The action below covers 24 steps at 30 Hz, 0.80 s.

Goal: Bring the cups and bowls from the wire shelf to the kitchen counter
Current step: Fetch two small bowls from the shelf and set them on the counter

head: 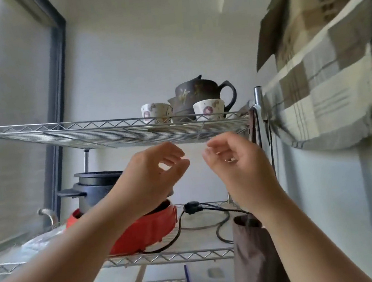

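- Left hand (154, 176) and right hand (235, 158) hang loosely curled, empty, below the wire shelf (69, 135).
- Two white patterned ceramic cups (155, 113) sit at twelve o'clock, flanking a dark clay teapot (198, 94).

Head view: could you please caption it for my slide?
Two empty hands, left hand and right hand, raised beneath two white patterned ceramic cups on the wire shelf.

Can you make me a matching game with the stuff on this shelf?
Things:
1. teapot
2. left cup
3. red pot
4. cord

Places or colours:
A. black, lying on the lower shelf
B. top shelf, dark brown
C. lower shelf, behind the left arm
D. white with a red spot

Pairs: 1-B, 2-D, 3-C, 4-A
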Tool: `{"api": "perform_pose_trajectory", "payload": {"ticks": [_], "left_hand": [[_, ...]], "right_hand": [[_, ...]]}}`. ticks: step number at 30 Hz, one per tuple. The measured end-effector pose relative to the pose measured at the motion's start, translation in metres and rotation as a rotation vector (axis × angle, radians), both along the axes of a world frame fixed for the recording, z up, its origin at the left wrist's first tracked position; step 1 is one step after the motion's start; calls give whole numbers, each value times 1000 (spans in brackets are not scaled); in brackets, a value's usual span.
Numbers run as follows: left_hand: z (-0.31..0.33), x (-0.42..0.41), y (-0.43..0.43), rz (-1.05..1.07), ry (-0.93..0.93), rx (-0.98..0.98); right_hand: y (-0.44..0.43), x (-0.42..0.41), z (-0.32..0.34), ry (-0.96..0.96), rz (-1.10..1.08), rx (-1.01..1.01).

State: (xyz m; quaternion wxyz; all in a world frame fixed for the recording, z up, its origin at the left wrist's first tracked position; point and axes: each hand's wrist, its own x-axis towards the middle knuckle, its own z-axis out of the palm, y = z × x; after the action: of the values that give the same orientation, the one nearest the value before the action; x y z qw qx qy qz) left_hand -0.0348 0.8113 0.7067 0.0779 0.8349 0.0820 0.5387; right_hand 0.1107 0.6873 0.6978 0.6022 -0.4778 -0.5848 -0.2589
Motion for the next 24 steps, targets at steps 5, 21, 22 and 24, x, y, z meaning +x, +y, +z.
{"api": "perform_pose_trajectory", "payload": {"ticks": [5,21,22,24], "left_hand": [[72,15,35,265,-124,197],[167,50,99,580,163,-231],[168,53,100,570,197,-269],[170,57,103,554,250,-333]], "right_hand": [[20,17,72,-44,-196,30],[80,75,173,158,-583,-495],[83,75,176,147,-612,-547],[88,75,179,141,-649,-613]]}}
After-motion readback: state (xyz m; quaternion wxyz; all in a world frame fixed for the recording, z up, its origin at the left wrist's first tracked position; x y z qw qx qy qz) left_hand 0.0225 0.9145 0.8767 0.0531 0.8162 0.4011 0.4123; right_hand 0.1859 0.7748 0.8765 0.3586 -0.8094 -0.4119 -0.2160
